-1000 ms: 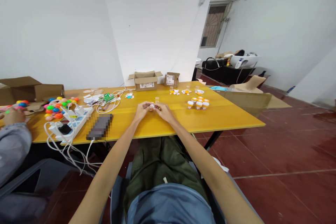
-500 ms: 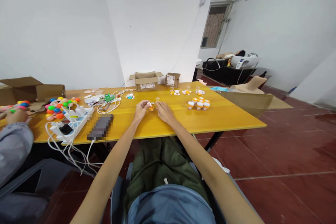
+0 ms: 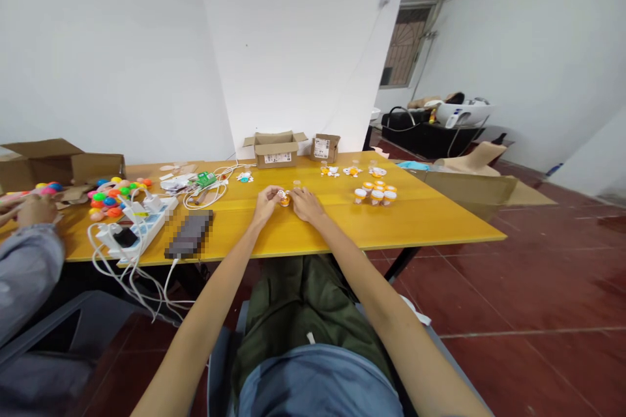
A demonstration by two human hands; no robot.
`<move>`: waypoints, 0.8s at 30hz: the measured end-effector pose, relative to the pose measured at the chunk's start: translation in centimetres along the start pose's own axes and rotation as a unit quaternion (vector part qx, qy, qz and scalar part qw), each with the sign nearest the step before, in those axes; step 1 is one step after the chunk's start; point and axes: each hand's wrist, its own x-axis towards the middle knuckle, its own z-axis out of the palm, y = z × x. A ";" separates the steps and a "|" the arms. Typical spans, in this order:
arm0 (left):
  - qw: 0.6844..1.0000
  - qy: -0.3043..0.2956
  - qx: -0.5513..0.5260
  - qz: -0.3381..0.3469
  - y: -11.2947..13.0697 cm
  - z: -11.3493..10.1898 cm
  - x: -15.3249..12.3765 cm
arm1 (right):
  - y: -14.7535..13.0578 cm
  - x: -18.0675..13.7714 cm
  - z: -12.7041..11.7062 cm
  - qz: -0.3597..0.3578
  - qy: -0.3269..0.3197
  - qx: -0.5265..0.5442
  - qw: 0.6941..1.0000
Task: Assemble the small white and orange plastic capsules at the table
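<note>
Small orange-and-white plastic piece (image 3: 284,199) over a glossy yellow tabletop (image 3: 405,221), left hand (image 3: 266,206) with fingers narrowed on it; right hand (image 3: 308,206) just beside, fingers curled, grip impossible to tell; orange-and-white jars (image 3: 376,195) clustered farther right

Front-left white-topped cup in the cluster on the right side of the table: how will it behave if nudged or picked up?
The white-topped cup could tip if pushed up high, since its top looks wider than the body below. Nudged right, it would likely bump the neighbouring cup. Probably light, given how small it looks.
</note>
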 end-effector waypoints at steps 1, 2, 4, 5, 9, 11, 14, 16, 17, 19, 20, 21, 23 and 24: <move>1.000 -0.001 0.001 0.000 0.0 0.0 0.0 | 0.0 -0.1 0.0 -0.002 0.007 -0.002 1.000; 1.000 -0.003 0.003 0.000 -0.1 0.0 0.0 | 0.1 -0.2 0.1 -0.004 0.014 -0.002 1.000; 1.000 -0.007 0.007 0.001 -0.1 0.1 0.0 | 0.2 -0.4 0.2 -0.003 0.025 0.001 1.000; 1.000 -0.009 0.008 0.002 -0.2 0.1 0.0 | 0.3 -0.5 0.3 -0.001 0.029 0.004 1.000; 1.000 -0.013 0.011 0.004 -0.3 0.2 0.0 | 0.7 -0.8 0.8 0.001 0.046 0.021 0.999; 1.000 -0.014 0.012 0.006 -0.3 0.2 0.0 | 1.0 -1.0 1.1 0.009 0.058 0.041 0.997; 1.000 -0.019 0.015 0.011 -0.3 0.2 0.1 | 1.3 -1.4 1.2 0.029 0.085 0.090 0.992; 1.000 -0.024 0.016 0.013 -0.3 0.2 0.0 | 1.2 -1.5 1.1 0.022 0.106 0.136 0.985; 0.999 -0.026 0.016 0.015 -0.2 0.2 0.0 | 1.1 -1.5 1.1 0.010 0.114 0.161 0.980; 0.999 -0.030 0.016 0.018 0.0 0.3 -0.1 | 0.9 -1.5 0.9 -0.018 0.126 0.211 0.969; 0.999 -0.031 0.016 0.019 0.1 0.3 -0.1 | 0.8 -1.4 0.8 -0.030 0.130 0.233 0.963; 0.999 -0.033 0.018 0.020 0.1 0.3 -0.2 | 0.7 -1.4 0.8 -0.039 0.131 0.252 0.958; 0.999 -0.037 0.022 0.019 0.2 0.4 -0.2 | 0.6 -1.4 0.6 -0.047 0.131 0.282 0.949; 0.999 -0.039 0.024 0.017 0.2 0.4 -0.2 | 0.6 -1.3 0.5 -0.048 0.131 0.295 0.945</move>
